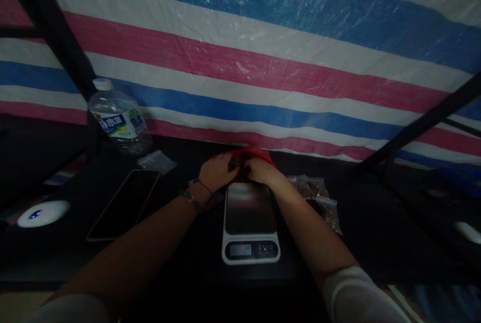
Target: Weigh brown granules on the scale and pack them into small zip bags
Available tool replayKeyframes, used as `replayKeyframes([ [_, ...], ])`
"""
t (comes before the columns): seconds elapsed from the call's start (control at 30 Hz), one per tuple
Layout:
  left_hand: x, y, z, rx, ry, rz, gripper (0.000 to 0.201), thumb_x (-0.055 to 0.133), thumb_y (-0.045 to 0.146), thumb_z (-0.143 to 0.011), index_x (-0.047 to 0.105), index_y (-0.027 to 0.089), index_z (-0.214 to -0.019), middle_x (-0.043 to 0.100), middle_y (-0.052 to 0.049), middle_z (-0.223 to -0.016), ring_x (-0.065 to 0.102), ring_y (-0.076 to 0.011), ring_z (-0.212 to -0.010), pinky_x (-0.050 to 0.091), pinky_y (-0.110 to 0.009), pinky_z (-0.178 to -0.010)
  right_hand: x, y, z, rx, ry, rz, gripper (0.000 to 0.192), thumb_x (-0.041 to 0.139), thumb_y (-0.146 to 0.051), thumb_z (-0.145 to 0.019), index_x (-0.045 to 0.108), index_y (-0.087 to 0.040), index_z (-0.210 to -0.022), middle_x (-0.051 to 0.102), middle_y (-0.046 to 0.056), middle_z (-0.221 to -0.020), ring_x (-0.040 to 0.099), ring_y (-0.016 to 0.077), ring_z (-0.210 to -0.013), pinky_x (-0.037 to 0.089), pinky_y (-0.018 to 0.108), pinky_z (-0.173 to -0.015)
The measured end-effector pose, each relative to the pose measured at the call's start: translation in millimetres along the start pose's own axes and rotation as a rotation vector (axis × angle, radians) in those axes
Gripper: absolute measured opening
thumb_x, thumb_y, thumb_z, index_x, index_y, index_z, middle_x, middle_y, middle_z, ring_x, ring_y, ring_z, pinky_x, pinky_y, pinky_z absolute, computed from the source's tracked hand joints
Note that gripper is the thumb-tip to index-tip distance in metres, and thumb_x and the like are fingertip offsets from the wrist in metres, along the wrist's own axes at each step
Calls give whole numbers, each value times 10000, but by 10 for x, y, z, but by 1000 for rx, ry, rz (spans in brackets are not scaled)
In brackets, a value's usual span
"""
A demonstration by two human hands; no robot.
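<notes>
Just behind a white kitchen scale (251, 249), a red bag (259, 152) lies with brown dried pieces (242, 166) showing in its middle. My left hand (218, 171) reaches in from the left, its fingers curled onto the pieces. From the other side my right hand (261, 170) has its fingers bent down into the same pieces, with the fingertips partly hidden. Nothing lies on the scale's metal plate, and its lit display shows digits too dim to read surely. Small clear bags (329, 212) of brown bits rest to the right of my right forearm.
At the left stand a large clear bottle (122, 120) with a white cap, a flat plastic bag (157, 161), a phone (126, 205) and a white oval device (43, 213). Behind the black table hangs a striped tarp (240, 62), with dark metal posts (63, 27) at both sides.
</notes>
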State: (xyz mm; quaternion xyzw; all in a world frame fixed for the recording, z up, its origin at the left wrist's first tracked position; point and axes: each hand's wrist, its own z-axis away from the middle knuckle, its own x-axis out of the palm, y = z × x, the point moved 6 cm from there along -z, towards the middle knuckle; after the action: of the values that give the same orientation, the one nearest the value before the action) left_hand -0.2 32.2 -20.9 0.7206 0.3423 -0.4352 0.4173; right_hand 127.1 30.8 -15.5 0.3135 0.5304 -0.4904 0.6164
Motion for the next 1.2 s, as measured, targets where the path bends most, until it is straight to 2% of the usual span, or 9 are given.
replayKeyframes([
  [0.13, 16, -7, 1, -8, -19, -8, 447, 495, 491, -857, 546, 238, -1222, 649, -72, -1145, 621, -234, -1018, 486, -318, -851, -25, 94, -52, -5, 84, -48, 277, 558, -121, -770, 723, -187, -982, 727, 71, -976, 659, 187, -868, 465, 240, -759],
  [0.3, 18, 18, -3, 31, -49, -31, 440, 496, 510, -847, 583, 233, -1178, 663, -82, -1106, 634, -252, -986, 496, -336, -820, -204, 198, -61, 26, 380, -225, 277, 571, -106, -787, 716, -207, -1000, 717, 45, -1046, 646, 184, -973, 464, 262, -883],
  [0.43, 23, 43, -7, 41, -70, -45, 421, 482, 515, -854, 611, 226, -1132, 683, -87, -1051, 652, -259, -940, 504, -342, -778, -279, 107, -46, -16, 555, -350, 299, 562, -116, -825, 685, -205, -1083, 698, 44, -1098, 622, 171, -1031, 447, 289, -951],
  [0.57, 39, 37, -15, 21, -69, -46, 415, 465, 503, -868, 616, 210, -1119, 684, -98, -1064, 654, -258, -958, 505, -341, -790, -258, -98, -52, -192, 532, -373, 294, 559, -111, -837, 687, -193, -1089, 685, 56, -1124, 592, 175, -1080, 433, 320, -983],
  [0.7, 72, 10, -24, 17, -74, -41, 411, 456, 492, -875, 600, 208, -1134, 685, -93, -1064, 656, -251, -957, 502, -338, -797, -263, -150, -35, -286, 494, -389, 365, 508, -56, -830, 672, -196, -1124, 676, 51, -1146, 588, 164, -1086, 429, 327, -996],
  [0.9, 49, -1, -21, -4, -51, -19, 396, 464, 480, -872, 577, 203, -1132, 685, -90, -1054, 657, -248, -952, 498, -329, -777, -285, -136, -16, -339, 510, -440, 473, 445, 6, -794, 639, -189, -1179, 656, 64, -1175, 577, 161, -1106, 425, 331, -1007],
  [1.03, 31, 5, -9, -26, -50, -13, 433, 503, 457, -856, 532, 201, -1204, 679, -94, -1070, 657, -247, -950, 492, -327, -785, -340, -156, 21, -369, 614, -434, 476, 390, 14, -805, 657, -188, -1142, 617, 79, -1216, 536, 160, -1162, 396, 354, -1042],
  [1.1, 29, 0, -2, -43, -61, -20, 452, 503, 462, -854, 521, 195, -1218, 682, -99, -1051, 660, -251, -932, 492, -331, -774, -351, -163, 26, -381, 606, -430, 489, 377, 21, -799, 664, -194, -1132, 635, 73, -1187, 549, 162, -1141, 402, 361, -1035],
  [1.2, -4, -7, 10, -65, -54, -8, 460, 483, 477, -866, 510, 211, -1239, 681, -92, -1064, 659, -244, -942, 489, -321, -784, -372, -116, 26, -314, 578, -401, 496, 385, 27, -782, 676, -206, -1109, 672, 54, -1135, 575, 169, -1100, 417, 359, -1016],
])
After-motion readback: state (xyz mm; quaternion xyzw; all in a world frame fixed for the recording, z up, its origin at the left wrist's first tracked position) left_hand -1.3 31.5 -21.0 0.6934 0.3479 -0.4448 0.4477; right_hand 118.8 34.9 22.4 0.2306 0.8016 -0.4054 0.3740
